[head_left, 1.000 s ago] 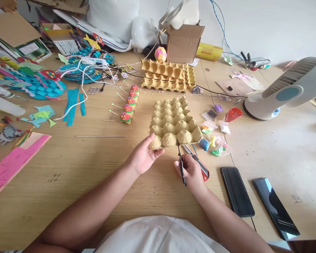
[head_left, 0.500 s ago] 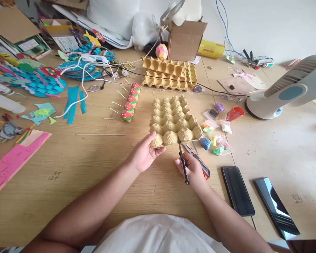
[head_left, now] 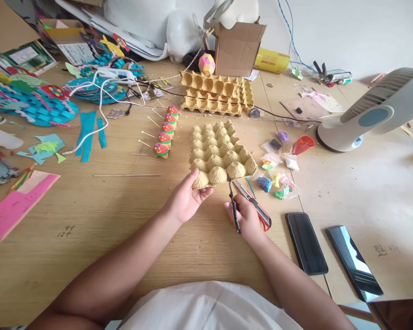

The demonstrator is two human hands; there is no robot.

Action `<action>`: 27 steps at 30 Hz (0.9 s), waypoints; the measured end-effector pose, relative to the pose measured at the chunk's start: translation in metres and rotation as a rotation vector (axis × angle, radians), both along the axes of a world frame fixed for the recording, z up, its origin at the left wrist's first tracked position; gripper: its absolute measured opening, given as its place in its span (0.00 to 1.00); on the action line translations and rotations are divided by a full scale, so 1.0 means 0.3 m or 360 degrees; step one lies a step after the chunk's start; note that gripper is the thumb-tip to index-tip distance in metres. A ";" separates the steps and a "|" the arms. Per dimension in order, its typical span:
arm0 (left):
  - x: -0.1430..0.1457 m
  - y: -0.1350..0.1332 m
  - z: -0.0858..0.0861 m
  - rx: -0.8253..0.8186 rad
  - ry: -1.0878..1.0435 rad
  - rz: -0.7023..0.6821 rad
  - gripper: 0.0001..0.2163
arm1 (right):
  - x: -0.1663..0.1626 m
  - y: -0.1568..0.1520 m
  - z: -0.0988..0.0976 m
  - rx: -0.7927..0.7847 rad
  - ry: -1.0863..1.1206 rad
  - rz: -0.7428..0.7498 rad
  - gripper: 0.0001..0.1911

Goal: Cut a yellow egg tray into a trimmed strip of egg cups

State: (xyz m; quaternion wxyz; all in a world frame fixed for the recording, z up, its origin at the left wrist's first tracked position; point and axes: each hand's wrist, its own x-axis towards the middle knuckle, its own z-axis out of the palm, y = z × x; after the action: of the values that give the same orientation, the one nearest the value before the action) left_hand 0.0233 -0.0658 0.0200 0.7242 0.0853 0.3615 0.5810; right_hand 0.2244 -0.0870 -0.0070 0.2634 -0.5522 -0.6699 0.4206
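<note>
My left hand (head_left: 184, 197) grips the near left corner of a yellowish egg carton (head_left: 217, 153), thumb on top and fingers beneath. The carton's bumps face up. In my right hand (head_left: 246, 215) are black-handled scissors (head_left: 234, 208), their blades at the carton's near edge between two bumps; how far they are apart is hard to see. A red and grey utility knife (head_left: 256, 206) lies beside and partly behind my right hand. Left of the carton stands a row of painted egg-cup pieces (head_left: 163, 137) with red faces and green-tipped sticks.
More egg cartons (head_left: 211, 94) are stacked at the back. Small bags of coloured clay (head_left: 264, 184) and a red cup (head_left: 302, 144) lie to the right, near a white fan (head_left: 361, 119). Two phones (head_left: 307, 243) rest front right. A thin stick (head_left: 126, 175) lies on the left.
The whole view has shifted slightly, so things appear a little further left. Both hands keep their hold, and the scissors remain at the carton's near edge.
</note>
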 end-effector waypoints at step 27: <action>-0.015 -0.004 -0.030 0.0207 -0.0008 -0.0022 0.08 | 0.026 -0.015 -0.006 -0.0127 0.0309 0.0144 0.21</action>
State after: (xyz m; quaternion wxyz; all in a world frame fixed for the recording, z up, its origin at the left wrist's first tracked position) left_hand 0.0188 -0.0670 0.0109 0.7221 0.1331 0.3204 0.5984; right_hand 0.2321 -0.0916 -0.0089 0.2854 -0.4881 -0.6482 0.5100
